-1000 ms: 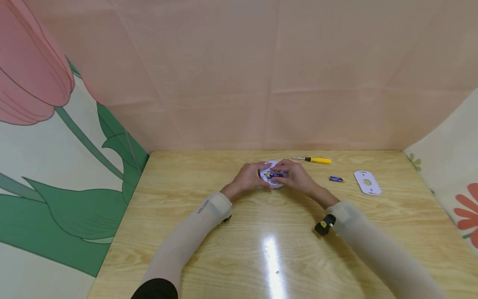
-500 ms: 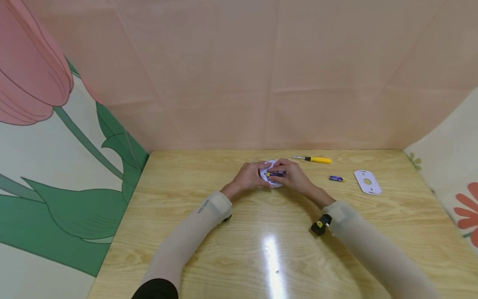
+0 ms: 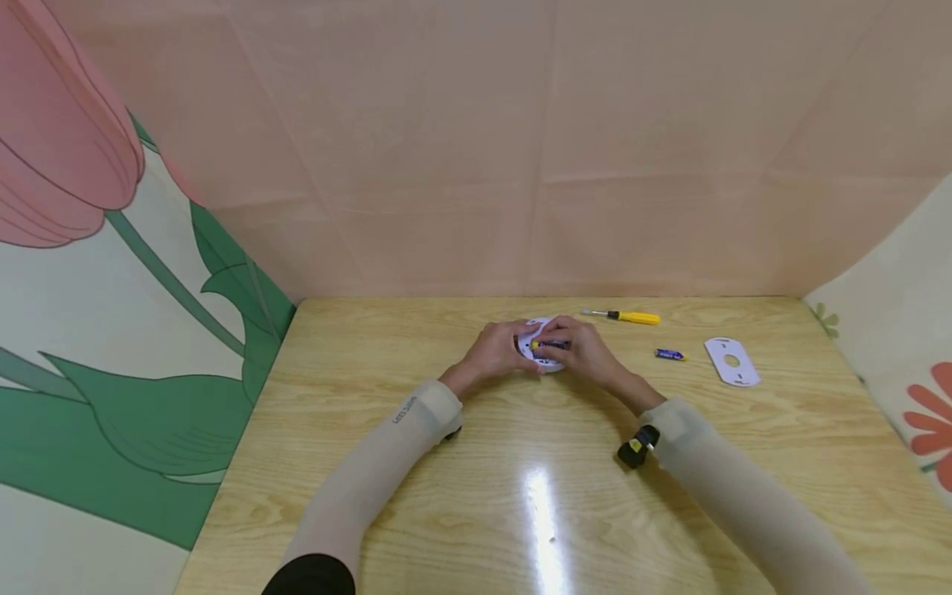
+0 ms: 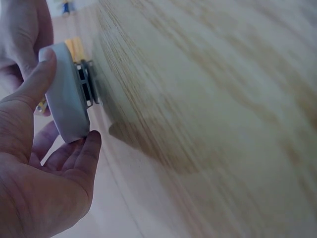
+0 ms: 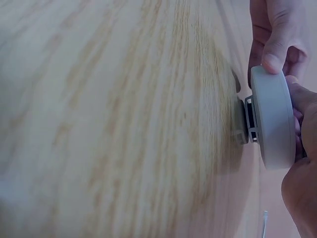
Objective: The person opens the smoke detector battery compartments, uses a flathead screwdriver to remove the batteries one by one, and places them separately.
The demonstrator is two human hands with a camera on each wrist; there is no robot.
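Note:
My left hand point(image 3: 492, 349) grips the rim of a round white smoke detector point(image 4: 69, 94), its thumb on one side and fingertips at the other edge. The detector sits vented side down, close over the table, as the right wrist view shows its slotted part point(image 5: 251, 119) facing the wood. With my right hand point(image 3: 591, 351) I pinch a blue battery with a yellow end point(image 3: 549, 344) over the detector's upturned back. The right fingers cover part of that back. In the left wrist view, only the battery's end point(image 4: 41, 105) shows behind the detector.
A yellow-handled screwdriver point(image 3: 632, 317) lies near the table's back edge. Right of my hands lie a second blue battery point(image 3: 670, 355) and a white mounting plate point(image 3: 732, 362) with a round hole. A pink cloth backdrop point(image 3: 416, 207) rises behind the wooden table point(image 3: 372, 330).
My right hand has shifted slightly left, and the battery in its fingers has moved a little over the detector's back. The left hand keeps its grip in place.

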